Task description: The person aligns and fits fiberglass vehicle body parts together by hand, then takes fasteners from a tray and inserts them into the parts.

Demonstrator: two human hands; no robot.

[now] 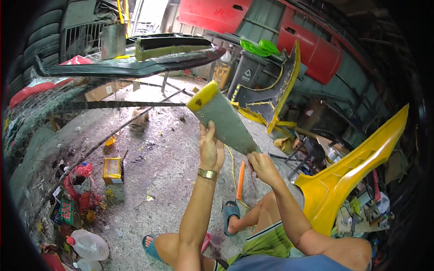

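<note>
The panel piece (224, 120) looks like matt grey-green plastic with a glossy yellow end; the concrete floor (149, 180) is rough and littered.

Single head-worn fisheye view, looking down and forward from close above the raised hands, concrete floor (149, 180) near, workshop clutter far, edges bending toward the rim.

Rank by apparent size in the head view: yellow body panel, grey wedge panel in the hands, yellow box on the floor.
1. Yellow body panel
2. Grey wedge panel, though it is nearer the camera
3. Yellow box
</note>
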